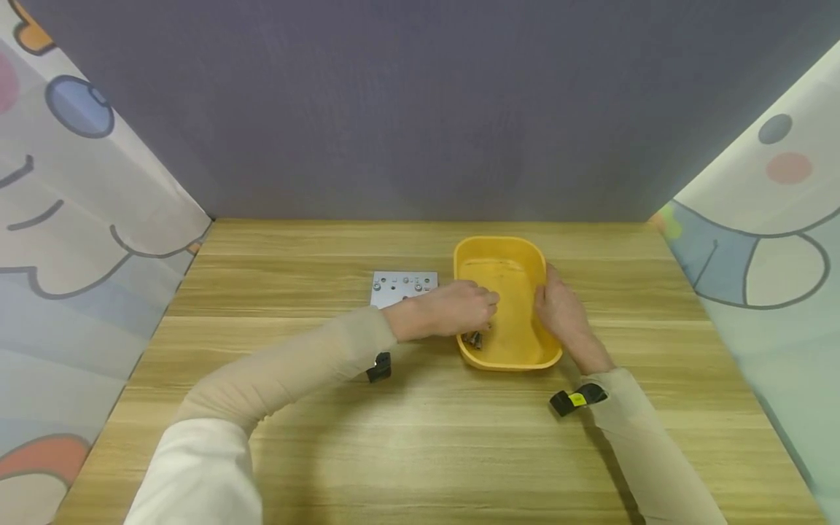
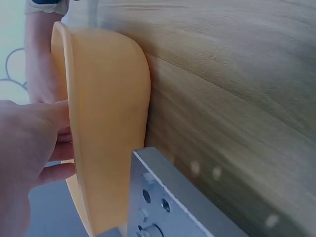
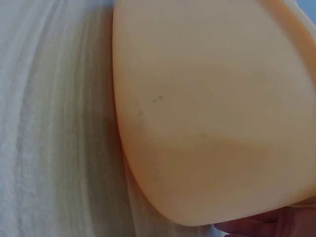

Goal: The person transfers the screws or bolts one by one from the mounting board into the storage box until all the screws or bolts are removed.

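Observation:
A yellow plastic tray (image 1: 515,328) lies on the table with a few small metal screws (image 1: 475,340) in its near left corner. My left hand (image 1: 462,307) reaches over the tray's left rim, fingers bent down inside above the screws. In the left wrist view the tray's wall (image 2: 106,113) hides those fingertips, so I cannot tell whether they hold a screw. At the opposite side my right hand (image 1: 563,310) grips the rim, thumb on the inside and fingers along the outer wall. The right wrist view is mostly filled by the tray's outside (image 3: 207,113).
Just left of the tray is a silver metal plate (image 1: 397,294) with holes and several small fasteners, partly covered by the left forearm. A dark grey panel (image 1: 426,109) rises behind the wooden table (image 1: 420,445). Printed cartoon sheets flank both sides.

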Tool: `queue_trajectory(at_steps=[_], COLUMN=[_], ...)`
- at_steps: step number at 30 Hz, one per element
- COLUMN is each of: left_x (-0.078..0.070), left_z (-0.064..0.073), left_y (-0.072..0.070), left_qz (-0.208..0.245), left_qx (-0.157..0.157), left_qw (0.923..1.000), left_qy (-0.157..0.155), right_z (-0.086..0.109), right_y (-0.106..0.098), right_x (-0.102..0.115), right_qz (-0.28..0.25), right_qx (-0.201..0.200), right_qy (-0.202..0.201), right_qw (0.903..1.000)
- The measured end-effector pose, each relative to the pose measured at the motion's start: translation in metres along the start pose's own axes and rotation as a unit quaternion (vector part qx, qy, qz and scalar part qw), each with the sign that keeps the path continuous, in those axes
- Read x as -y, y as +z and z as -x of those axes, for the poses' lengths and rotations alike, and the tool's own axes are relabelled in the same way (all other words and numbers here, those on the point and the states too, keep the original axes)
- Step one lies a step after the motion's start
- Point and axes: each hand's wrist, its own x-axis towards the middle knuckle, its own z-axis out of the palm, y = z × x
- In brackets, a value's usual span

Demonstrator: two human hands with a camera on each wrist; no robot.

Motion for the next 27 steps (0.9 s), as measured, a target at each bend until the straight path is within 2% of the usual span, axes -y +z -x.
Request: queue_trajectory(at_steps=[11,18,27], left_x=[-0.009,-0.017,-0.022], left_z=[-0.01,-0.018,-0.024], left_y=[-0.004,0.001,0.004], left_qz=[-0.039,-0.043,-0.06], left_qx=[0.036,0.061,0.06], left_qw=[0.9982,0.9967,0.9956], left_qy=[0.028,0.032,0.039], right_z=[0.001,0.0,0.001], right_y=[-0.002,-0.002,-0.002], right_x=[0.002,0.002,0.0], right_qz=[-0.009,-0.007,-0.01], right_qx=[0.007,0.006,-0.003], right_qy=[0.01,0.01,0.004], right_qw=[0.9999,0.9999,0.9999])
